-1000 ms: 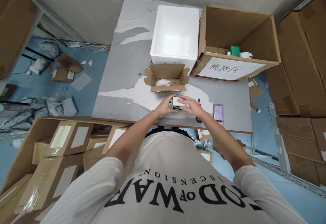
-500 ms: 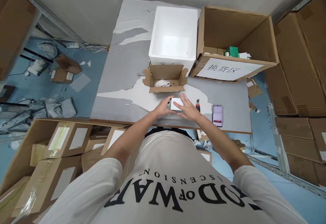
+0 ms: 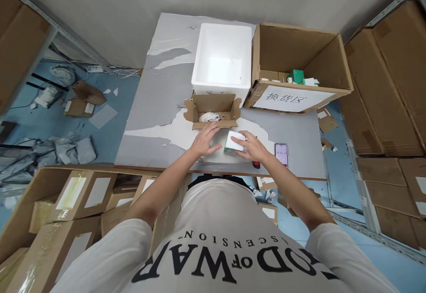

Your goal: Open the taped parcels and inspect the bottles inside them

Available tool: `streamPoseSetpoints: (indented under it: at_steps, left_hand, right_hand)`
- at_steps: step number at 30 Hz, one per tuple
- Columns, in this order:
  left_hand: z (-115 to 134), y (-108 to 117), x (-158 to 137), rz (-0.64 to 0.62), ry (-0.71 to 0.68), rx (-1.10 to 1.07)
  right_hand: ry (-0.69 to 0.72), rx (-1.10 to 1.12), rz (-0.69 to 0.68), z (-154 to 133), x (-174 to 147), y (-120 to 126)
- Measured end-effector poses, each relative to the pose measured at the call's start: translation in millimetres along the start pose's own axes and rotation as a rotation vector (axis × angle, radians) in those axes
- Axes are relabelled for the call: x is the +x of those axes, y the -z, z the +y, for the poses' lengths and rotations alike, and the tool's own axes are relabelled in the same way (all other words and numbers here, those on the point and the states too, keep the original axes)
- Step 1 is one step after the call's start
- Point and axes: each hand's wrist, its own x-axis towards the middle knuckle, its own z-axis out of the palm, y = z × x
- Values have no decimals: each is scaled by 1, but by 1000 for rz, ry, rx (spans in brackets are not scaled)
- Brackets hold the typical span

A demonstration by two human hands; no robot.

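Observation:
A small white box with a green edge (image 3: 234, 139) is gripped in my right hand (image 3: 252, 145), fingers and thumb on its right side. My left hand (image 3: 203, 143) is apart from it, a short way to the left, fingers spread and nothing in them. Just beyond my left hand sits an opened brown cardboard carton (image 3: 214, 103) with crumpled white material (image 3: 209, 116) inside. The red handle of a utility knife (image 3: 256, 164) shows below my right hand, which hides the rest.
Behind the carton stands a white foam box (image 3: 220, 57), with a large labelled cardboard box (image 3: 294, 100) at its right. A phone (image 3: 281, 154) lies at the right. At the lower left, a big box holds several taped cartons (image 3: 80, 185).
My left hand has let go of the white box and moved left. My right hand now holds the box alone, slightly turned, and covers much of the knife. The view has tilted upward slightly.

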Motion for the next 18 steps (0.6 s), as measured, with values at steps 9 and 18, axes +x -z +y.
streamPoseSetpoints:
  at_steps: [9, 18]
  left_hand:
    - [6, -13, 17, -98, 380, 349]
    - [4, -18, 16, -53, 399, 406]
  right_hand:
    - [-336, -200, 612, 20, -2, 213]
    - [-765, -485, 857, 182, 95, 269]
